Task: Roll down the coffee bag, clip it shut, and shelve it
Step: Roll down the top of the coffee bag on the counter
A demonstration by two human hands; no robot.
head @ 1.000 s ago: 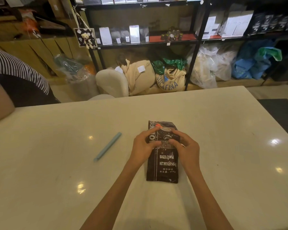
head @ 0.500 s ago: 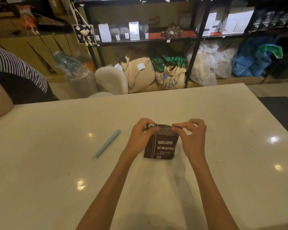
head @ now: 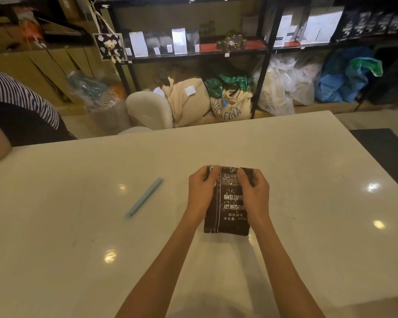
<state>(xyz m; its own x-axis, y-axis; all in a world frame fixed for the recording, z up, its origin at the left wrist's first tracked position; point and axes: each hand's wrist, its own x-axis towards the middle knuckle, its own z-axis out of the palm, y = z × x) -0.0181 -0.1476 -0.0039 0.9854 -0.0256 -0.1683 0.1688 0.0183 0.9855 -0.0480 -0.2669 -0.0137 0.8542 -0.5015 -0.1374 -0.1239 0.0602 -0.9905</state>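
A dark brown coffee bag [head: 228, 216] with white print lies flat on the white table [head: 308, 191], its top edge pointing away from me. My left hand [head: 201, 191] grips the bag's upper left part. On the upper right part sits my right hand [head: 254, 193], fingers curled over the top fold. Both sets of fingertips press the top strip of the bag. A light blue clip stick [head: 144, 197] rests on the table to the left of my hands, untouched.
Black shelving [head: 262, 49] behind the table holds white and dark coffee bags and small jars. Sacks and plastic bags sit on the floor under it. A person in a striped sleeve [head: 21, 99] stands at the table's left end. A pale chair back [head: 147, 109] stands beyond the far edge.
The bag's visible length shrank half a second ago, with my hands pinching its top. Now it shows longer again, and my hands lie over its upper part.
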